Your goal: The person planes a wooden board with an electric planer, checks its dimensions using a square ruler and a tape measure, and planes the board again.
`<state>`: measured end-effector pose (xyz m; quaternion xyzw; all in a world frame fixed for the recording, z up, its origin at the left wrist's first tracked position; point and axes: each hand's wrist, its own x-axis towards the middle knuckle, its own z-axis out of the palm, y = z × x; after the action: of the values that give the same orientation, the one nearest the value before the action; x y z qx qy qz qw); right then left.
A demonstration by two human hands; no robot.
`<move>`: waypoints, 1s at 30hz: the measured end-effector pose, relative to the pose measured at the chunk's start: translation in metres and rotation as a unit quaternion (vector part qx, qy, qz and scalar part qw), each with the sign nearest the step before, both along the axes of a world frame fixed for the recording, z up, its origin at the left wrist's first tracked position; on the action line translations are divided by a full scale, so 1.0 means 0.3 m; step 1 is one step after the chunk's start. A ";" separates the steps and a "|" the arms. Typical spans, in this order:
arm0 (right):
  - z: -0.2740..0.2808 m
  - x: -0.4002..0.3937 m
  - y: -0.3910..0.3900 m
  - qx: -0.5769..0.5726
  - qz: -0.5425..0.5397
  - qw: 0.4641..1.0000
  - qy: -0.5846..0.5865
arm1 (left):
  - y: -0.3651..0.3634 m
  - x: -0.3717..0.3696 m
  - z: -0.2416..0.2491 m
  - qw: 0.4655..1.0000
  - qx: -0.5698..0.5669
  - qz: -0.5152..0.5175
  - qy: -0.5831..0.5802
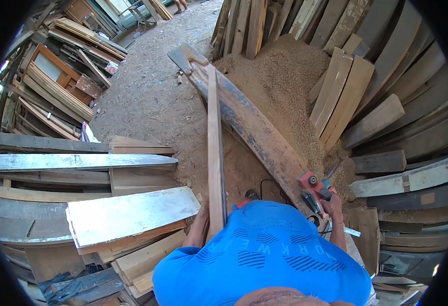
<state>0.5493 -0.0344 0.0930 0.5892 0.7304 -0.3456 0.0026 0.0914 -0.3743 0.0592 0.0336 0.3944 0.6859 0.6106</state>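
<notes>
My right hand (331,204) is closed around the rear of a red electric planer (313,188), which rests at the near end of a long, worn wooden bench plank (265,132). A long narrow board (214,143) runs from the far part of the bench toward my body, left of the planer. Its near end is beside my left forearm and the blue shirt. My left hand (204,206) is mostly hidden at the board's left side, and its fingers cannot be made out.
Stacked boards, one with a white face (132,214), lie at the left. Planks (346,97) lean at the right behind a sawdust heap (290,71). More timber and a framed panel (50,69) stand far left. A person's legs (180,6) show at the top.
</notes>
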 end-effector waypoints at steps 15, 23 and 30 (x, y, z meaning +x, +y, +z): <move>-0.101 0.011 0.019 -0.019 -0.031 0.998 0.059 | 0.164 0.065 0.227 0.992 -0.030 0.074 -0.101; -0.010 -0.024 0.004 -0.037 -0.026 0.997 0.068 | 0.374 -0.142 0.093 0.994 -0.056 0.088 0.029; -0.030 -0.020 -0.004 0.010 -0.037 0.998 0.051 | 0.370 -0.098 -0.160 0.897 -0.306 0.084 0.308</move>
<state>0.5432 -0.0355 0.0839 0.5972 0.7110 -0.3673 -0.0534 0.0619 -0.2632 0.0112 0.0216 0.7545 0.5356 0.3786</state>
